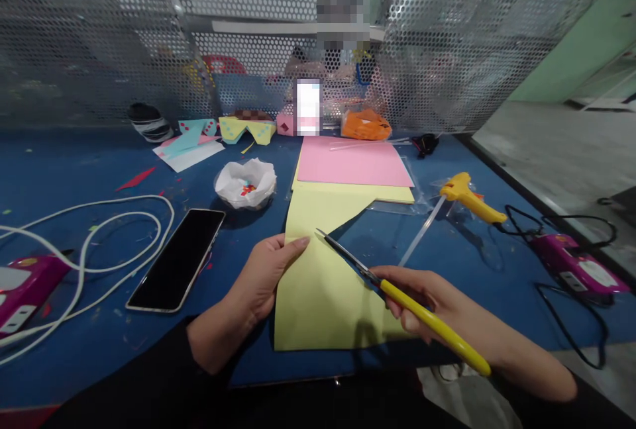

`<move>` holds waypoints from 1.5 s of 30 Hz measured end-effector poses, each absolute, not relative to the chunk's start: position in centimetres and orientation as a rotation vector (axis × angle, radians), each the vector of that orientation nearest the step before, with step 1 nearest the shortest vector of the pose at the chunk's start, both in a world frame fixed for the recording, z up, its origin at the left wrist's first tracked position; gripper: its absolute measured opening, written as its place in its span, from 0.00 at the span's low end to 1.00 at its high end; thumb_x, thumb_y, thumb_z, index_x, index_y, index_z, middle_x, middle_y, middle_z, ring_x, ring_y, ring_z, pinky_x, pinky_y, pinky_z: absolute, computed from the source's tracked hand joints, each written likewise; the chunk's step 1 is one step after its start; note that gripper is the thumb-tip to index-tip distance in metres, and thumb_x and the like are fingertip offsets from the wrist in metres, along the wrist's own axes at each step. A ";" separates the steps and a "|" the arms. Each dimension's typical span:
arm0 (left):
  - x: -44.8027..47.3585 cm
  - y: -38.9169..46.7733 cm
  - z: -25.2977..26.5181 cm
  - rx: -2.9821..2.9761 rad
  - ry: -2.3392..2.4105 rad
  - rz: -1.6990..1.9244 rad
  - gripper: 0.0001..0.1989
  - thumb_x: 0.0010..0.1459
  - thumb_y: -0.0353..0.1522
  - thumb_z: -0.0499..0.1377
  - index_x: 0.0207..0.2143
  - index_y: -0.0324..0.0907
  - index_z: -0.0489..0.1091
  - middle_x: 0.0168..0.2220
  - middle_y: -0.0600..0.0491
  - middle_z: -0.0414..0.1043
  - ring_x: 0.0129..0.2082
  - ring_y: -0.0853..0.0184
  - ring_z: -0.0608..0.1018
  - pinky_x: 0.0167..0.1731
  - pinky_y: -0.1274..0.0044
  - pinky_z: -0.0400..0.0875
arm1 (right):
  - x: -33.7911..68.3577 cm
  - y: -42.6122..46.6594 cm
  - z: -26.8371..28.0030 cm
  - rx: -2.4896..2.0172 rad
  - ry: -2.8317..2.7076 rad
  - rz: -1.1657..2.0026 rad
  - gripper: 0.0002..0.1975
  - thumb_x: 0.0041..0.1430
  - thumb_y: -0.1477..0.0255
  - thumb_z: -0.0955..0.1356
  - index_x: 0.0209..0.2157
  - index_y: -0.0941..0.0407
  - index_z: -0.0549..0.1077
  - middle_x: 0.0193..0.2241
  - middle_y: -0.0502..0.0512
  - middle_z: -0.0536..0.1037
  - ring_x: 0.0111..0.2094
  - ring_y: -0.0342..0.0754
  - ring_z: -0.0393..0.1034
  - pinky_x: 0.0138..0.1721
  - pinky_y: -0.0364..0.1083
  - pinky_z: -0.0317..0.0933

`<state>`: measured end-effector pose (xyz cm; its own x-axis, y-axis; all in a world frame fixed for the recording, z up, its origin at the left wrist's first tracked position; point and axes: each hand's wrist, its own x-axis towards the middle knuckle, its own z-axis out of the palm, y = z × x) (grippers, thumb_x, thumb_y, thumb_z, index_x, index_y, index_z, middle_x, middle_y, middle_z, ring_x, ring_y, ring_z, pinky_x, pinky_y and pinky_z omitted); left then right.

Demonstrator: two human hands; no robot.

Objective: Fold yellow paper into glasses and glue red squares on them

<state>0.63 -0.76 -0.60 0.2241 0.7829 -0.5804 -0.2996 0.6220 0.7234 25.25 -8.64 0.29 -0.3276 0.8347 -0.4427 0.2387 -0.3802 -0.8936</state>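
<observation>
A yellow sheet of paper (pixel 318 296) lies before me, with a cut running in from its right side. My left hand (pixel 263 270) pinches its left edge, thumb on top and fingers underneath. Yellow-handled scissors (pixel 422 313) are in my right hand (pixel 422 296), whose fingers wrap round the handles. Their blades reach across the paper at the cut, the tip close to my left thumb. Part of the sheet's right side is hidden behind the scissors and my right hand. Beyond it lies a pink sheet (pixel 352 161) on top of more yellow paper.
A paper-lined bowl (pixel 246 184) with scraps and a black-screened phone (pixel 177 260) are on the left, beside white cables (pixel 82 270). A yellow glue gun (pixel 470 197) and a purple power strip (pixel 576 267) lie right. A perforated metal screen (pixel 268 58) rises behind the blue table (pixel 258 366).
</observation>
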 end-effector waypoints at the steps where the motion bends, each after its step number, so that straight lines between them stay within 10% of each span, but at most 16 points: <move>1: 0.6 -0.8 -0.6 0.522 1.108 0.793 0.12 0.50 0.29 0.67 0.39 0.33 0.77 0.29 0.42 0.81 0.22 0.64 0.80 0.25 0.75 0.76 | 25.1 -8.5 0.3 -1.439 -1.399 1.751 0.30 0.51 0.61 0.74 0.56 0.53 0.71 0.30 0.49 0.69 0.27 0.41 0.58 0.22 0.39 0.55; 45: 0.7 -1.1 -0.8 0.543 1.102 0.758 0.12 0.45 0.34 0.71 0.31 0.36 0.77 0.27 0.45 0.80 0.22 0.64 0.79 0.25 0.75 0.74 | 22.9 -8.0 0.0 -1.324 -1.478 1.727 0.19 0.60 0.58 0.69 0.48 0.55 0.75 0.17 0.43 0.64 0.15 0.35 0.50 0.16 0.38 0.44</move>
